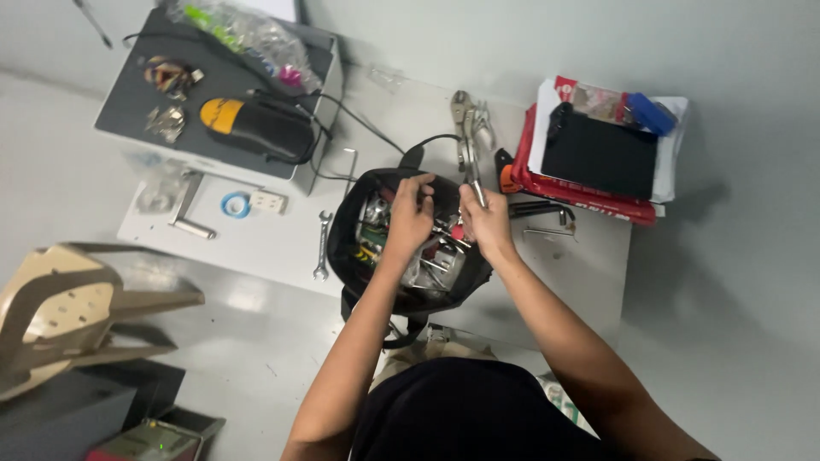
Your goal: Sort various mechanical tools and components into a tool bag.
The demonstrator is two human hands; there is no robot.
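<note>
We are looking down past a dark-shirted torso at the bottom edge; both forearms are reaching up toward 12 o'clock into an open black tool bag (359, 248) that is sitting on a low white table (256, 248). The left hand (408, 218) is curling over the bag's contents, fingers bent down among metal bits (what it is pinching, if anything, we cannot tell). The right hand (487, 224) is closing around the handles of locking pliers (468, 149), whose jaw end is pointing off to 12 o'clock, above the bag's rim. So the pliers are out of the bag and gripped; the bag is looking full of tools.

At 9 o'clock of the bag a wrench (322, 246) is lying flat on the table, apart from it. At 3 o'clock a stack of red books (589, 198) is carrying a black pouch (600, 156). Farther, at 10 o'clock, a grey box (154, 111) is bearing a black-and-yellow tool (254, 125).
</note>
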